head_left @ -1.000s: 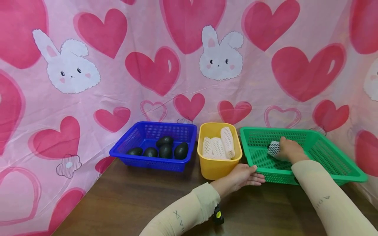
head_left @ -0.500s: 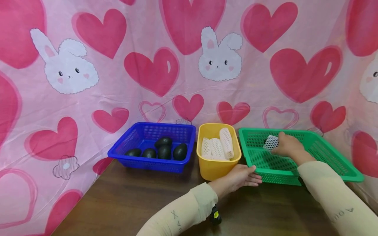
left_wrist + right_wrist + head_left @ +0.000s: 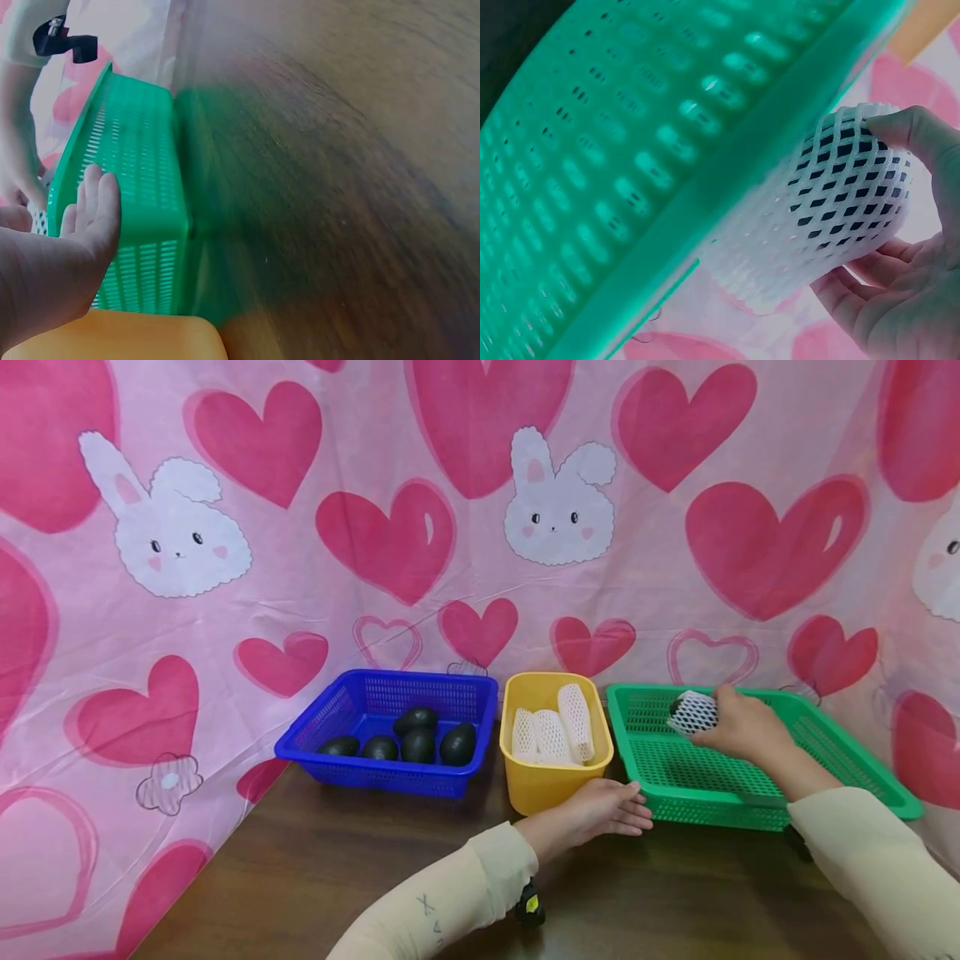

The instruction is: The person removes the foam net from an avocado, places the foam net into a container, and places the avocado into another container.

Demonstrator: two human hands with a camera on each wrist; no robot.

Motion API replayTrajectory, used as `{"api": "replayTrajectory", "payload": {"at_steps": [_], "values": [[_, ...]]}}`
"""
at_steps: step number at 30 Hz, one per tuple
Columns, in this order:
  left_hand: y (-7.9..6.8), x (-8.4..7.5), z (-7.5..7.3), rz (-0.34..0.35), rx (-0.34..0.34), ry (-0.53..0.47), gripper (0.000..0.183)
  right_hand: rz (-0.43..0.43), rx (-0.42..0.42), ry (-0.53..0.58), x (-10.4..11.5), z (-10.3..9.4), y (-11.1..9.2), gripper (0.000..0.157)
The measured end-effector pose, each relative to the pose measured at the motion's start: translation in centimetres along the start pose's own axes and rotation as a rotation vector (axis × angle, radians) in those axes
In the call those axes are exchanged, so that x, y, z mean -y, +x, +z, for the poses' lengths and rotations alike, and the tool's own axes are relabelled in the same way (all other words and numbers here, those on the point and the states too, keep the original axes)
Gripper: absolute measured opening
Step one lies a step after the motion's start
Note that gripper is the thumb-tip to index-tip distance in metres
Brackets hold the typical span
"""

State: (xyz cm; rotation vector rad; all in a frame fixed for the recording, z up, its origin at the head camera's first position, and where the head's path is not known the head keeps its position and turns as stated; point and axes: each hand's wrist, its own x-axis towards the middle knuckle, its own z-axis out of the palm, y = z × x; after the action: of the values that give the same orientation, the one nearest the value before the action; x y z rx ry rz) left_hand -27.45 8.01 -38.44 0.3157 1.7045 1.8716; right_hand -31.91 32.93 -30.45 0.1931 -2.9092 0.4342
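Observation:
My right hand point(image 3: 750, 727) holds a dark avocado wrapped in a white foam net sleeve point(image 3: 694, 713) over the left part of the green basket point(image 3: 705, 810). In the right wrist view, thumb and fingers lie on either side of the netted avocado point(image 3: 840, 187), whose dark skin shows through the mesh. The left hand point(image 3: 600, 814) has straight fingers by the front left corner of the green basket; whether they touch it I cannot tell. The left wrist view has that hand point(image 3: 67, 255) in front of the basket's corner point(image 3: 154, 221).
Between the baskets stands a yellow bin point(image 3: 555, 789) with several white foam nets point(image 3: 551, 735). On the left, a blue basket point(image 3: 390, 781) holds several bare avocados point(image 3: 417, 746). All stand on a brown wooden table point(image 3: 315, 868) before a pink heart-print cloth point(image 3: 480, 585).
My right hand has lifted the netted avocado from the green basket's floor, tilting it on the way. The left hand has drifted slightly left.

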Motion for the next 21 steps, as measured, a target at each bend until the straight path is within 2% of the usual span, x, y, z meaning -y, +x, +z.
{"api": "replayTrajectory", "payload": {"at_steps": [4,12,21], "values": [[-0.7,-0.3,-0.4,0.007,0.044,0.036,0.038,-0.020,-0.014,0.010,0.8,-0.5,-0.9,0.086],[-2.2,-1.4,-2.2,0.057,0.179,0.146,0.042,-0.048,-0.030,0.036,2.8,-1.7,-2.4,0.089],[-4.1,-2.0,-4.5,0.097,0.195,0.253,0.037,-0.104,-0.019,0.043,5.3,-2.0,-4.0,0.086]]}}
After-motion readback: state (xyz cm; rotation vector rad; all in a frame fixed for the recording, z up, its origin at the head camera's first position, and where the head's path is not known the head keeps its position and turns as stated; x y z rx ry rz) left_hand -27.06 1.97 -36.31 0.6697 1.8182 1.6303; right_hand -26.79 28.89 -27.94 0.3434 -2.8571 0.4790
